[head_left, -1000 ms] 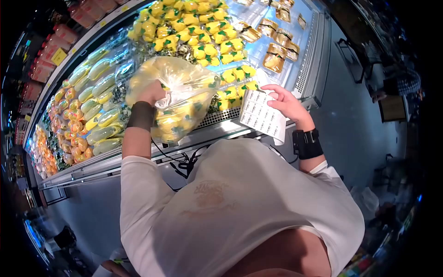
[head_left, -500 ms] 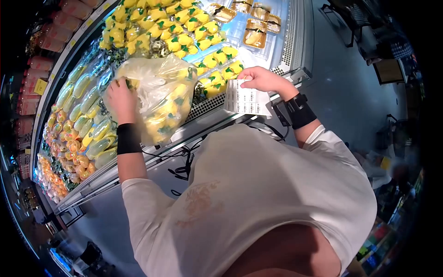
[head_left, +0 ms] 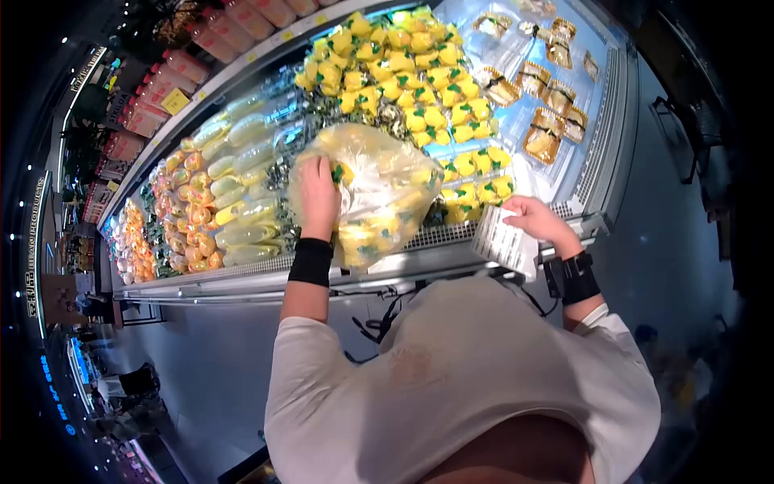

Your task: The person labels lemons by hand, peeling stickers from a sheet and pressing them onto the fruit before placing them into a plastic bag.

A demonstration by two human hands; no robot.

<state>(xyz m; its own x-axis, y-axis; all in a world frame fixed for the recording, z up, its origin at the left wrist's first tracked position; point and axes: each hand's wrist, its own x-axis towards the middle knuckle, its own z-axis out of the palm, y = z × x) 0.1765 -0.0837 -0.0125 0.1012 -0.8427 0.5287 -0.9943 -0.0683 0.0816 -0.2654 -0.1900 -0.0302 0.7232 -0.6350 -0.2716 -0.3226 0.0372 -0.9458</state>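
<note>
My left hand has its fingers curled at the left side of a large clear plastic bag, partly hidden by the film. Inside the bag show yellow produce pieces with green tops that look like bell peppers. The bag rests over the front of the chilled display and hangs at its front rail. To the right, my right hand pinches a white sheet of printed labels, held at its upper edge above the rail. Wrapped yellow packs lie between bag and sheet.
Yellow packs are heaped behind the bag. Long pale green wrapped vegetables and orange-toned wrapped produce lie left. Brown trays sit at the right. A metal rail edges the display; pink-filled bottles line the shelf behind.
The camera view has turned, so the display and both hands appear farther right and lower. My left hand stays at the bag. The label sheet has tilted in my right hand.
</note>
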